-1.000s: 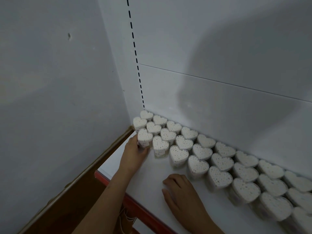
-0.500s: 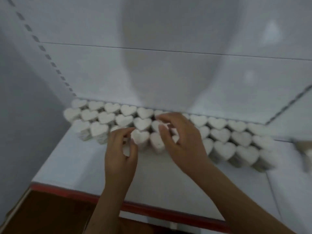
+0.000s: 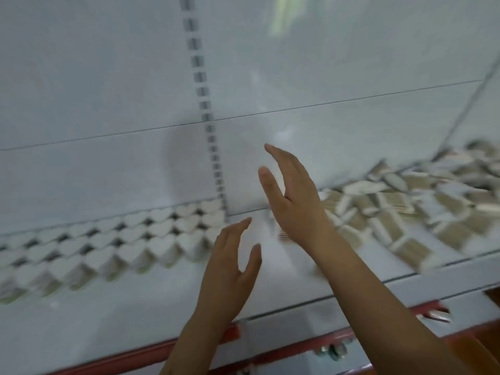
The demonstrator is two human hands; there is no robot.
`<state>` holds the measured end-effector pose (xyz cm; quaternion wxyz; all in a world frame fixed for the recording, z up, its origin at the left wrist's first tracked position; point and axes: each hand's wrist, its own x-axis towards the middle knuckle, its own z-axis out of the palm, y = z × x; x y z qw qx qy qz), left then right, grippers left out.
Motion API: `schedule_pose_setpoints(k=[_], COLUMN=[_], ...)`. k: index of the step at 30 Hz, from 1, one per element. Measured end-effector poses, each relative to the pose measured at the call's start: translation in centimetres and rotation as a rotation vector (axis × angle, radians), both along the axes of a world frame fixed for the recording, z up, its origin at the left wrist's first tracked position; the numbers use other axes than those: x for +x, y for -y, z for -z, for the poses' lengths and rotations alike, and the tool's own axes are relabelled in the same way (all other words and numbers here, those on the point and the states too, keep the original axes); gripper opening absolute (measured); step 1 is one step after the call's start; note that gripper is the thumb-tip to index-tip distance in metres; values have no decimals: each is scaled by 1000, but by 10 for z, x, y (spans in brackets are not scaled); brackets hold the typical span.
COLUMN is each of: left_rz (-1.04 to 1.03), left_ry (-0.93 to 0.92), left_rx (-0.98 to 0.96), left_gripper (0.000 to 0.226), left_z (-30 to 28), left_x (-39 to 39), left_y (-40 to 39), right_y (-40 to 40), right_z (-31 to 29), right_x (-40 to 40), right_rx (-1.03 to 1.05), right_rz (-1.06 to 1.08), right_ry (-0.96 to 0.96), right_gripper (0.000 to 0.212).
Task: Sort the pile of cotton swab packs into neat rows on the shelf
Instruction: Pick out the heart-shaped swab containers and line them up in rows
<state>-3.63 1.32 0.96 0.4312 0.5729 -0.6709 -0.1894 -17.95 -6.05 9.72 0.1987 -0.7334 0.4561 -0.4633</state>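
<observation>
Both hands spread, empty. Right hand (image 3: pixel 295 201) nearer jumbled pile of white-and-tan cotton swab packs (image 3: pixel 400 207), frame right; left hand (image 3: pixel 230 269) beside neat white heart-shaped rows (image 3: pixel 108 244), lower left on white shelf (image 3: pixel 270 293).

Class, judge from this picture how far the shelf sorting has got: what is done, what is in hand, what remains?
Done: heart-shaped packs stand in neat rows along the left of the shelf. In hand: nothing; the left hand and right hand are both open and empty, raised between the rows and the pile. Left: a loose pile of packs lies jumbled on the right. The picture is blurred, so counts are unclear.
</observation>
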Motion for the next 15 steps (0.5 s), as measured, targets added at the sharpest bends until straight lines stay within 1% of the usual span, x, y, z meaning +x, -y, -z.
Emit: schedule_pose_setpoints(k=[3,6,8,12,15], left_rz=[135,299,418,605,686], left_ry=[-39,-66,-60,-25,-34], left_rx=[-26,-18,-18,-41,-43], left_gripper=[53,47,43,49,55], left_z=[-1,-2,-4,-8,-7], left_x=[-112,-224,-294,-423,-502], left_y=[15,22,24,32,37], right_y=[-6,-32,-53,-80,-88], right_z=[-11,-16,-18,-27,-29], right_x=[-130,-260,-335,-460,-534], right_rx=[-42,-25,-20,2,16], right_rz=[166,364,483,705,828], right_ry=[13,81,79,-28,-57], right_gripper=[57,54,54,54,56])
